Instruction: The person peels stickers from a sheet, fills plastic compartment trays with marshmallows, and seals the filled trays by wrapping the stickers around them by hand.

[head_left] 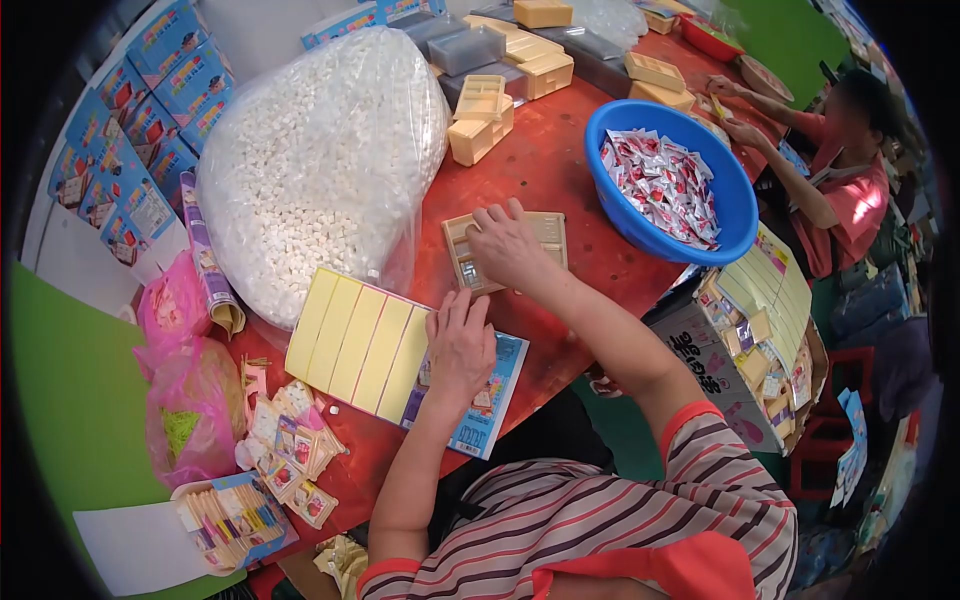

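My left hand (460, 350) lies with its fingers stretched out over a yellow sheet (350, 340) divided by lines into strips and a blue printed card (500, 395) beside it. Its fingertips come close to the near edge of a cream plastic tray (548, 232) with compartments. Over the left part of that tray is my right hand (508, 243), its fingers bent and drawn together. Whatever they may pinch is hidden by the hand. Just left of the tray bulges a large clear bag (320, 160) full of small white cubes.
A blue basin (740, 210) of small printed packets stands right. Cream trays (482, 130) are stacked behind. Pink bags (190, 400), small packs (300, 450) and a filled box (235, 520) lie left. A co-worker (840, 190) sits at right, near a carton (710, 370).
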`<state>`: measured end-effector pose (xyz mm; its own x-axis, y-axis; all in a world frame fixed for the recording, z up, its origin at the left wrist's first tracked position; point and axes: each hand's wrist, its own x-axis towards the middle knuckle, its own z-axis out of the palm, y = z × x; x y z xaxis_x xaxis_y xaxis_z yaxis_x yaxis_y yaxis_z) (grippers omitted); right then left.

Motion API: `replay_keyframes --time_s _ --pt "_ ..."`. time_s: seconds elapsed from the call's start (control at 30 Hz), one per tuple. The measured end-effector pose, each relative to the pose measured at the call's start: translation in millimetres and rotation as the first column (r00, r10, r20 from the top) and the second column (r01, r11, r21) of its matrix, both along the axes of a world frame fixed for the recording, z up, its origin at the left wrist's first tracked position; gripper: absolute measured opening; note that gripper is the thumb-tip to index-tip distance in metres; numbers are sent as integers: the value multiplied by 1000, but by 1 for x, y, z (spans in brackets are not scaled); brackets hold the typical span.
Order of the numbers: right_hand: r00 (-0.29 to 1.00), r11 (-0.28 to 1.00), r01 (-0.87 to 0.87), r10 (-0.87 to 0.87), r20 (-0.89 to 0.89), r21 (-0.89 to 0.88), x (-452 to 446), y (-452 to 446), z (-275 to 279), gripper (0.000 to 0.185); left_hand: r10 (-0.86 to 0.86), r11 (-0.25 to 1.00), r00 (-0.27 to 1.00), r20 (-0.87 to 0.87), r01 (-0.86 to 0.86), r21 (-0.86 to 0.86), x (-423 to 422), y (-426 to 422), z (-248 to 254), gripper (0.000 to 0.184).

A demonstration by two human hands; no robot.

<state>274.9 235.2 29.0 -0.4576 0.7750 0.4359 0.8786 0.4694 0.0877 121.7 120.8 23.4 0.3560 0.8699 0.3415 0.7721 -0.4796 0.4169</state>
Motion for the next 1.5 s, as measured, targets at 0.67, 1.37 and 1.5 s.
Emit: replay_keyframes --time_s 0.67,1.37,1.5 --pt "919 922 263 -329 -219 -283 42 -29 6 25 145 980 981 -126 -160 -121 19 57 -5 43" --pt "900 899 -254 86 -427 -356 -37 -118 0 53 384 920 296 875 -210 -332 -80 -133 13 65" --pt "913 900 -211 42 -405 -381 -64 -109 -9 57 581 801 -125 804 -89 -592 -87 -154 13 64"
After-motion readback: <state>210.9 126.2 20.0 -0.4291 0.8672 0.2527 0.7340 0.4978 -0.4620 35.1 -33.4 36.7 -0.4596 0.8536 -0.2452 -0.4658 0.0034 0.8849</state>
